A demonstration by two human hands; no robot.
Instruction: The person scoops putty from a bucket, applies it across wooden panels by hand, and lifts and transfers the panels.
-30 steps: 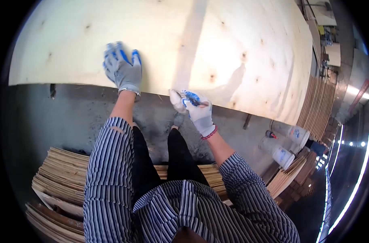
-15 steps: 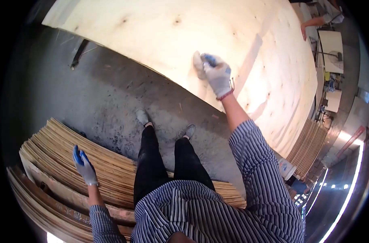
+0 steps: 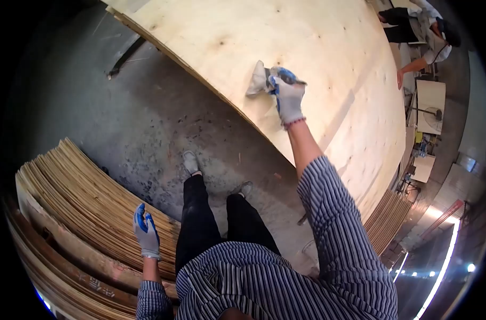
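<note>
My right hand [image 3: 290, 98], in a white glove with blue palm coating, is closed round the handle of a putty knife [image 3: 258, 80]. The broad, pale-smeared blade points left and lies over the plywood sheet [image 3: 328, 64], close to its near edge. Whether the whole blade edge touches the wood I cannot tell. My left hand [image 3: 147, 233], gloved alike, hangs free at my side with its fingers apart. It is above the stack of thin wood sheets [image 3: 104, 202] and holds nothing.
Another person [image 3: 421, 32] stands at the far right, one hand on the sheet's far edge. Dark concrete floor [image 3: 147, 117] separates the sheet from the stack behind me. A second stack [image 3: 388, 218] stands at the right, near a fan [image 3: 432, 113].
The putty knife has turned, so its blade and handle show more clearly. My left hand has moved right, closer to my leg. The view has shifted, and more of the other person shows.
</note>
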